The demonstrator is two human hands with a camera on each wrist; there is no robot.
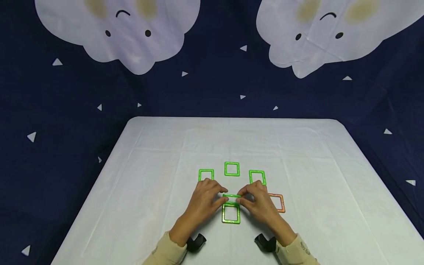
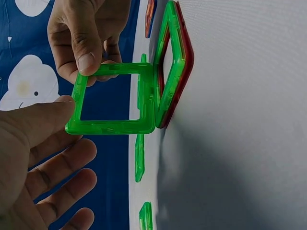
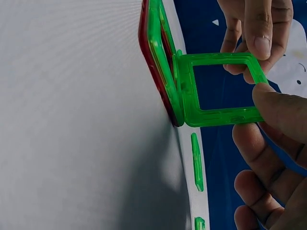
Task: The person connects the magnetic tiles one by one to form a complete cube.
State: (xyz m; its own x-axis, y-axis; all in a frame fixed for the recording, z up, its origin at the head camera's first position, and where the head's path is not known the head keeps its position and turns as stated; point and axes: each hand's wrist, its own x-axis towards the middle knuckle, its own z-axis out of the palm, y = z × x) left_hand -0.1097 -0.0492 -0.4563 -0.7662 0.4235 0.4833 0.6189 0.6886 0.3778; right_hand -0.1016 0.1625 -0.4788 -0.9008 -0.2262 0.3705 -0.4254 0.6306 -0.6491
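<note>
Both hands hold one green square magnetic tile frame upright, its lower edge against a flat green tile. Under that flat tile lies a red tile, visible in the wrist views. My left hand pinches one upper corner of the standing tile between thumb and finger, the other fingers spread apart below. At the opposite upper corner, my right hand pinches the same tile with thumb and fingertips. In the head view the standing tile appears as a thin green bar between the fingertips.
Beyond the hands, green square tiles lie at left, middle and right. An orange tile is beside the right hand, partly covered. All rest on a white-covered table before a dark blue cloud-patterned cloth.
</note>
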